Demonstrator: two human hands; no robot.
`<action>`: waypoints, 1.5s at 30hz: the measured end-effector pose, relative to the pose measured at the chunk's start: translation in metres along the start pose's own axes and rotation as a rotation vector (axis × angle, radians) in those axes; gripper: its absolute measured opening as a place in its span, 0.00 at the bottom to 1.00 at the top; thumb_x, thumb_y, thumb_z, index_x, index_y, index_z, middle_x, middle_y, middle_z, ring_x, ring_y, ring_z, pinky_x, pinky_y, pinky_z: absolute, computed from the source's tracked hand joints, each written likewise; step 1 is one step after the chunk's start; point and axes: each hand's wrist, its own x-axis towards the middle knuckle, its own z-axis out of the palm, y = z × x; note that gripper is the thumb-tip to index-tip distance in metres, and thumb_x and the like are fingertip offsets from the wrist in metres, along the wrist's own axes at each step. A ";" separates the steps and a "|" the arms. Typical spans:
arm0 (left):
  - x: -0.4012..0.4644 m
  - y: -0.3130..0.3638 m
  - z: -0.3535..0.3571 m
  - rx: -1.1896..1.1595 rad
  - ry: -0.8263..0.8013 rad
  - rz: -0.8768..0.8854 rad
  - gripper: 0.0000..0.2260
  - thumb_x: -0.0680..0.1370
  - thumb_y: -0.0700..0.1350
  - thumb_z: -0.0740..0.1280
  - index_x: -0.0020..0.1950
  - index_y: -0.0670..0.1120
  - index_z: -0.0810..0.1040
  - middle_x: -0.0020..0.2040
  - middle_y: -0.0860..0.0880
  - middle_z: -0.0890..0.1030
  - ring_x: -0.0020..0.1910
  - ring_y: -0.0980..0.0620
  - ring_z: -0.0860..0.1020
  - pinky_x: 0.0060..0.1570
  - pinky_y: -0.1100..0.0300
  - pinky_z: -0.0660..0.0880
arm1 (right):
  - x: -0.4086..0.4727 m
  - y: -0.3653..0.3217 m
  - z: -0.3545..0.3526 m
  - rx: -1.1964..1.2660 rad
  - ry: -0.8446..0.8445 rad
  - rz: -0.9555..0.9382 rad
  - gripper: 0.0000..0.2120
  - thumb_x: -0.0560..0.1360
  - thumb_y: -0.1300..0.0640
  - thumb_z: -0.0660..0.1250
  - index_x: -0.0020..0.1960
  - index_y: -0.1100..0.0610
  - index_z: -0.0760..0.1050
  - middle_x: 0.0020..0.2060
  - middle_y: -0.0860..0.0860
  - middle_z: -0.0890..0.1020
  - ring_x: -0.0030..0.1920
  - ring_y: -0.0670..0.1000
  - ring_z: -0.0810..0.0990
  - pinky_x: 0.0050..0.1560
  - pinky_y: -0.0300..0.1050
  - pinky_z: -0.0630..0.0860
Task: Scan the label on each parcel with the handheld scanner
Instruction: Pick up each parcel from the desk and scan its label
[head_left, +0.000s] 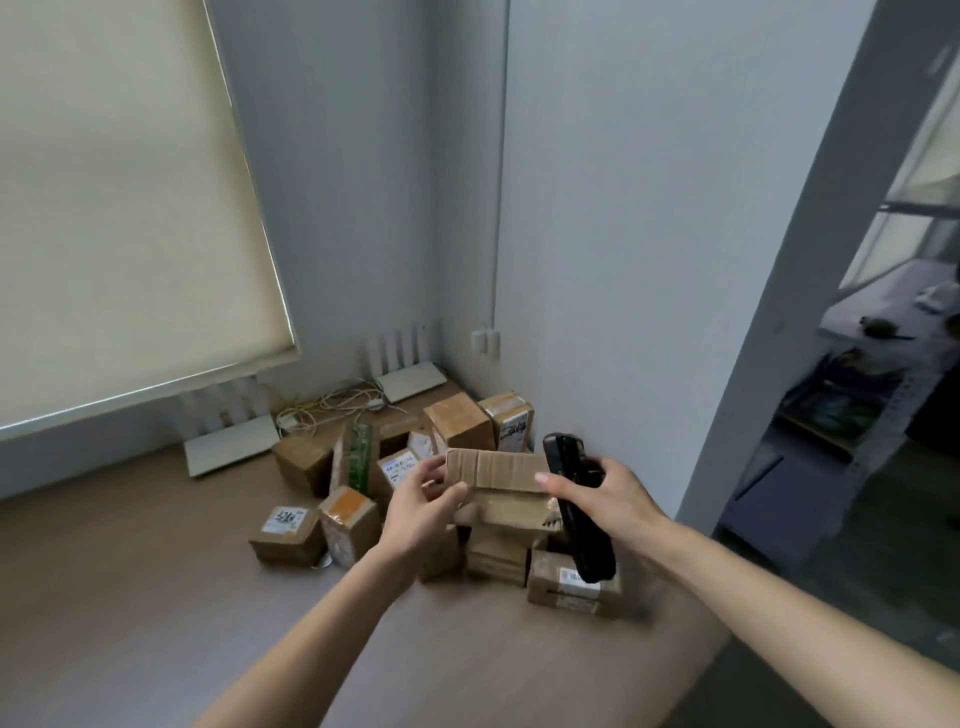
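The left hand (421, 512) curls its fingers round a cardboard box (501, 486), held above the pile of parcels (363, 483) on the table (130, 571) — the right hand (605, 499) wraps a black scanner (576, 512), one fingertip touching the box.

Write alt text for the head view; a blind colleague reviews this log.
Two bare hands lift a cardboard parcel over a pile of parcels on a wooden desk in a room corner. The left hand grips its left side; the right hand holds a black scanner against its right side.
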 end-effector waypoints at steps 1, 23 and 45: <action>-0.004 0.006 -0.002 -0.038 0.016 -0.003 0.15 0.79 0.43 0.71 0.65 0.48 0.75 0.58 0.49 0.80 0.55 0.52 0.81 0.47 0.61 0.81 | -0.004 -0.005 -0.001 0.004 0.003 -0.011 0.33 0.69 0.39 0.80 0.66 0.55 0.75 0.57 0.50 0.83 0.56 0.50 0.83 0.57 0.46 0.79; -0.061 0.081 -0.008 -0.157 -0.088 0.130 0.22 0.78 0.49 0.72 0.71 0.58 0.72 0.61 0.49 0.82 0.60 0.54 0.80 0.48 0.62 0.74 | -0.073 -0.057 -0.048 0.055 0.004 -0.190 0.38 0.68 0.42 0.81 0.71 0.56 0.71 0.63 0.51 0.79 0.63 0.53 0.78 0.61 0.46 0.76; -0.063 0.131 -0.020 0.136 0.124 0.250 0.25 0.67 0.65 0.70 0.64 0.66 0.79 0.55 0.51 0.86 0.54 0.54 0.83 0.60 0.51 0.79 | -0.079 -0.103 -0.104 -0.901 0.105 -0.321 0.35 0.61 0.35 0.79 0.66 0.44 0.76 0.57 0.46 0.83 0.57 0.54 0.81 0.48 0.46 0.70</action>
